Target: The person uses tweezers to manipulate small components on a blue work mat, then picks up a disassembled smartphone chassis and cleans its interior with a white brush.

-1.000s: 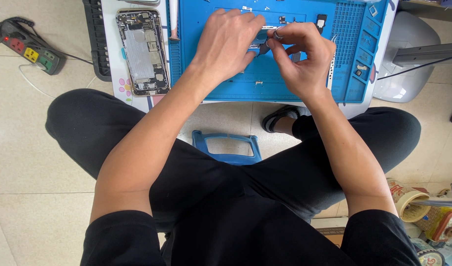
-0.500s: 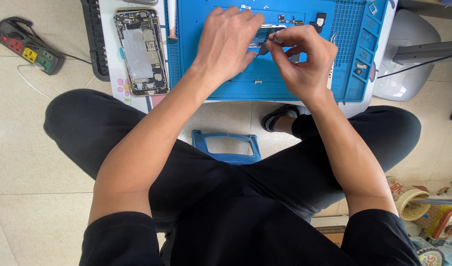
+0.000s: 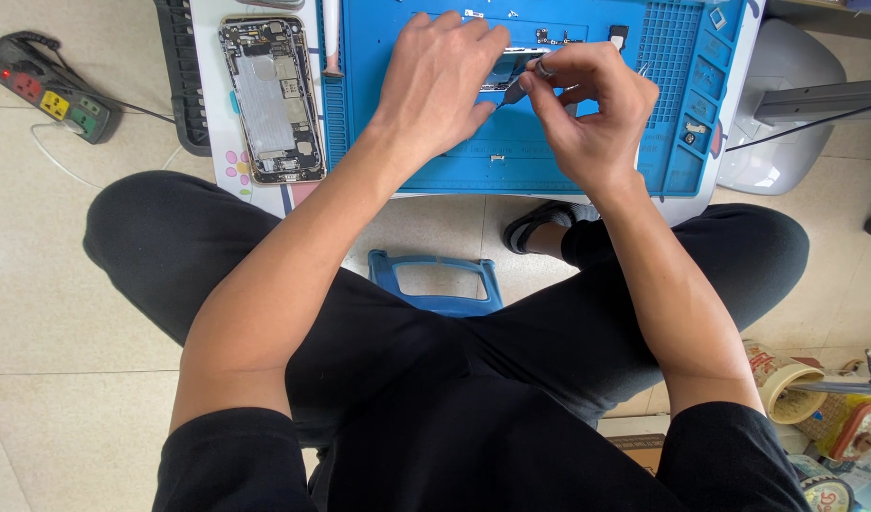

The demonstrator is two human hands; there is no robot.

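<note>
My left hand (image 3: pixel 442 83) rests palm down on a blue repair mat (image 3: pixel 549 166), its fingers pressing a small flat phone part (image 3: pixel 507 71) against the mat. My right hand (image 3: pixel 592 104) is closed around a thin screwdriver (image 3: pixel 517 91) whose tip points down-left at that part. An opened phone body (image 3: pixel 270 100) with its inner parts bare lies on the table to the left of the mat, away from both hands.
Small screws and parts (image 3: pixel 549 38) sit along the mat's far edge and in its right-hand compartments (image 3: pixel 698 95). A power strip (image 3: pixel 51 90) lies on the floor at left. A blue stool (image 3: pixel 435 283) shows between my legs. Tape rolls (image 3: pixel 786 389) lie at lower right.
Both hands stay on the small part on the mat; the right hand's fingers have shifted slightly around the screwdriver.
</note>
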